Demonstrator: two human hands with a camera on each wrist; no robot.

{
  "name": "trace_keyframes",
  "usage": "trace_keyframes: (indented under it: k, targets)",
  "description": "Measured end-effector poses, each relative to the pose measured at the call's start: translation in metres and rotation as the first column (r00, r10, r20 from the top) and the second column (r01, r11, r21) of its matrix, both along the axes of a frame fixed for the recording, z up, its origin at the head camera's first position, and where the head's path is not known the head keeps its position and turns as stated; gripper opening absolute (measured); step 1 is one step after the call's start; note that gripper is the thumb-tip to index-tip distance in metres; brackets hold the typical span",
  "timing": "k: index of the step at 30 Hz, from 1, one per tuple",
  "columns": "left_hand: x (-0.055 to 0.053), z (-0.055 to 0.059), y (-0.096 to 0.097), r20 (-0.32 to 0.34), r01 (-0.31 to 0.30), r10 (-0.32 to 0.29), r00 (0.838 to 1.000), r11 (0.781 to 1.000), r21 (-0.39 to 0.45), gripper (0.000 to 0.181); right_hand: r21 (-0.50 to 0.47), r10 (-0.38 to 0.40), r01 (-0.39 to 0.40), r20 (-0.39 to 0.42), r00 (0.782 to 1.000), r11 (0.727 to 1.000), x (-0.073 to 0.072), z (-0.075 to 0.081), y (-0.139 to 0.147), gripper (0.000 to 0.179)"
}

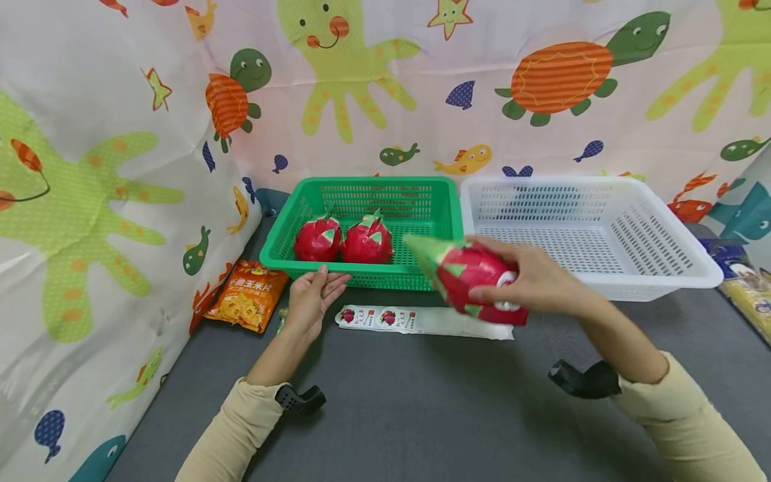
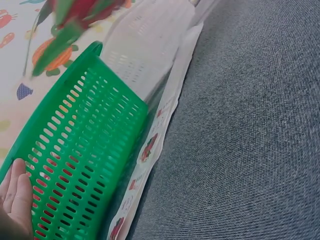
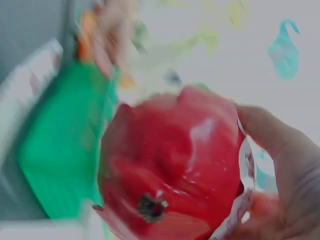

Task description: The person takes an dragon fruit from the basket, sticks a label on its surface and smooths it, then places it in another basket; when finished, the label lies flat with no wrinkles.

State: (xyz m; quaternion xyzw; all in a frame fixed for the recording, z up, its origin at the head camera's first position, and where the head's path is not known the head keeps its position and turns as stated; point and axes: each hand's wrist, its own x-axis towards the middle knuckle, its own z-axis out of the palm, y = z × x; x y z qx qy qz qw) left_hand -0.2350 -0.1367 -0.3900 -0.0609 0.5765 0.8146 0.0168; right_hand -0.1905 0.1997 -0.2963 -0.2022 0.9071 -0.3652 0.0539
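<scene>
My right hand [image 1: 533,278] grips a red dragon fruit [image 1: 472,278] with green leaf tips, raised over the table in front of the two baskets. A white printed label [image 3: 245,182] lies against the side of this fruit, next to my fingers. My left hand [image 1: 312,298] has its fingers fairly straight at the front rim of the green basket [image 1: 361,274]. Inside that basket sit two more dragon fruits, one at the left [image 1: 316,241] and one beside it [image 1: 367,242]. On the table below lies a strip of dragon fruit labels [image 1: 415,320], partly bare white backing.
A white basket [image 1: 650,281] stands right beside the green one. An orange snack bag [image 1: 247,294] lies to the left, against the patterned cloth [image 1: 120,268]. At the far right is a blue and yellow package [image 1: 743,288]. Grey fabric [image 1: 409,415] covers the table.
</scene>
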Motion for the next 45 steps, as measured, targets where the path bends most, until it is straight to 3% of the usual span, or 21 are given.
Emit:
trace_keyframes:
  k: [2,5,8,10,13,19,25,34,40,42,45]
  targets:
    - [0.000,0.000,-0.001,0.002,-0.001,0.001,1.000,1.000,-0.001,0.021,-0.018,-0.148,0.148,-0.026,0.989,0.989,-0.017,0.012,0.015,0.082]
    - [-0.001,0.000,-0.001,0.001,-0.005,0.005,1.000,1.000,0.000,0.022,-0.031,-0.346,0.345,-0.047,0.937,0.938,-0.044,0.015,0.032,0.087]
    - [-0.001,-0.001,-0.002,0.000,-0.006,0.006,1.000,1.000,0.002,0.022,-0.042,-0.446,0.444,-0.046,0.894,0.895,-0.068,0.000,0.042,0.091]
    - [-0.002,-0.001,-0.001,0.003,-0.007,0.007,1.000,1.000,0.008,0.023,-0.033,-0.472,0.471,-0.025,0.881,0.881,-0.080,-0.014,0.045,0.092]
    - [-0.001,-0.003,-0.001,0.005,-0.010,0.009,1.000,1.000,0.014,0.023,-0.016,-0.479,0.479,0.003,0.878,0.878,-0.092,-0.034,0.045,0.090]
    - [0.001,-0.005,0.002,-0.010,-0.014,0.015,1.000,1.000,0.026,0.023,0.086,-0.435,0.429,0.058,0.899,0.899,-0.102,-0.056,0.040,0.083]
    - [0.001,-0.007,0.000,-0.027,-0.030,0.030,0.999,0.999,0.031,0.022,0.211,-0.352,0.325,0.106,0.930,0.922,-0.107,-0.059,0.038,0.076]
    - [-0.002,-0.004,-0.005,-0.021,0.031,-0.031,0.999,1.000,-0.003,0.025,0.247,-0.298,0.262,0.123,0.947,0.933,-0.106,-0.054,0.036,0.076]
    - [-0.001,-0.002,-0.006,-0.023,0.046,-0.046,0.999,0.999,0.001,0.026,0.213,-0.324,0.307,0.052,0.944,0.928,-0.099,-0.048,0.033,0.075]
    - [0.000,-0.002,-0.006,-0.021,0.048,-0.048,0.999,0.999,0.004,0.025,0.177,-0.342,0.340,-0.017,0.939,0.924,-0.095,-0.044,0.028,0.073]
    - [0.000,-0.001,-0.006,-0.017,0.048,-0.048,0.999,0.999,0.012,0.024,0.075,-0.362,0.379,-0.176,0.915,0.922,-0.090,-0.037,0.013,0.063]
